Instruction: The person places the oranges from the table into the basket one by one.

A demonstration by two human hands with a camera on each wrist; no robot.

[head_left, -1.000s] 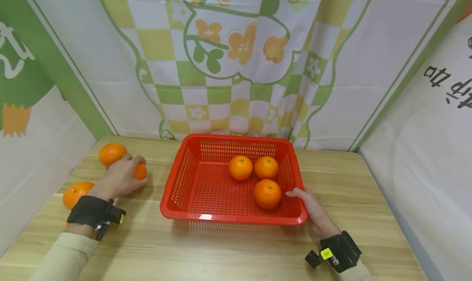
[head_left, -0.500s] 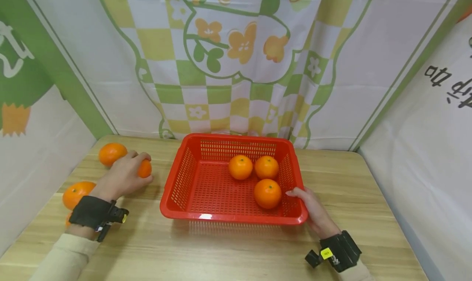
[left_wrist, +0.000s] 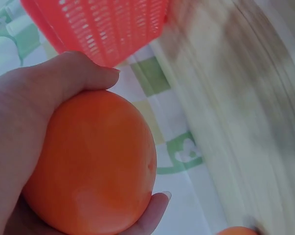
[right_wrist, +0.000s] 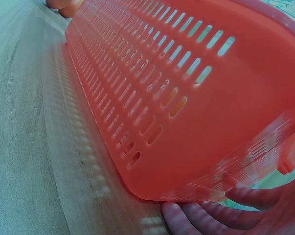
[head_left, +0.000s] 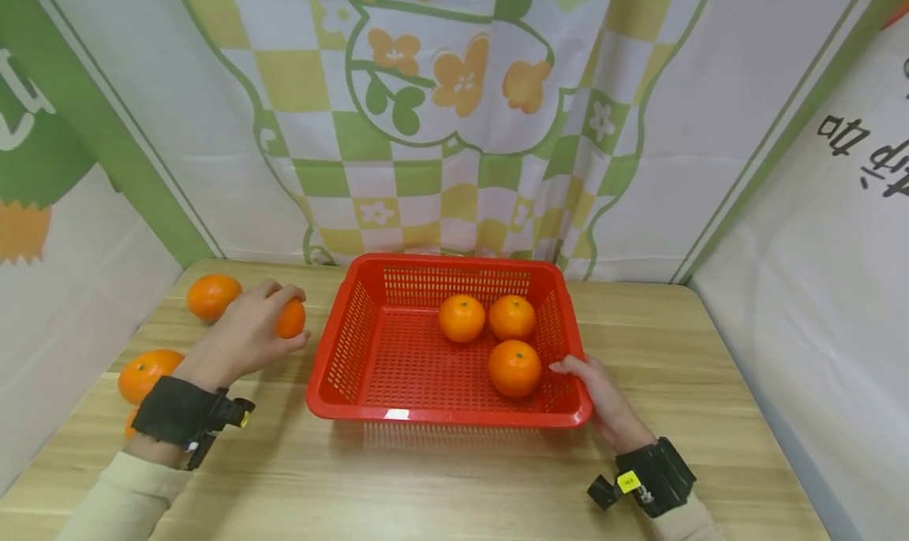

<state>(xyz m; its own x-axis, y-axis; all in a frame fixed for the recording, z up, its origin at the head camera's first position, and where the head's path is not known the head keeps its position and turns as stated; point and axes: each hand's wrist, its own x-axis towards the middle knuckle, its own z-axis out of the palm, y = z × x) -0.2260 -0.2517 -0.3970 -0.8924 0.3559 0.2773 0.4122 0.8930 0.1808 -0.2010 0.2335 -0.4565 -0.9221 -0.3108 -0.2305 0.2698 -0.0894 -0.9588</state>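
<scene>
My left hand (head_left: 245,336) grips an orange (head_left: 291,319) just left of the red basket. In the left wrist view, thumb and fingers wrap around this orange (left_wrist: 93,161), and its far side is hidden in the palm. A red plastic basket (head_left: 469,419) with slotted walls stands mid-table. Three oranges lie in its right half: one at the back (head_left: 461,319), another beside it (head_left: 513,318), and a third nearer the front (head_left: 514,368). My right hand (head_left: 604,403) holds the basket's right rim, thumb inside; the right wrist view has its fingers (right_wrist: 225,215) against the outer wall, low down.
On the table's left side lie an orange (head_left: 215,297) at the back, a second (head_left: 149,375) behind the left wrist, and a third (head_left: 131,423) mostly hidden by the wrist strap. A patterned curtain (head_left: 454,170) hangs along the wooden table's (head_left: 639,336) back edge.
My left hand has moved right, toward the basket, carrying the orange away from the one at the back left. The right hand keeps its hold on the rim.
</scene>
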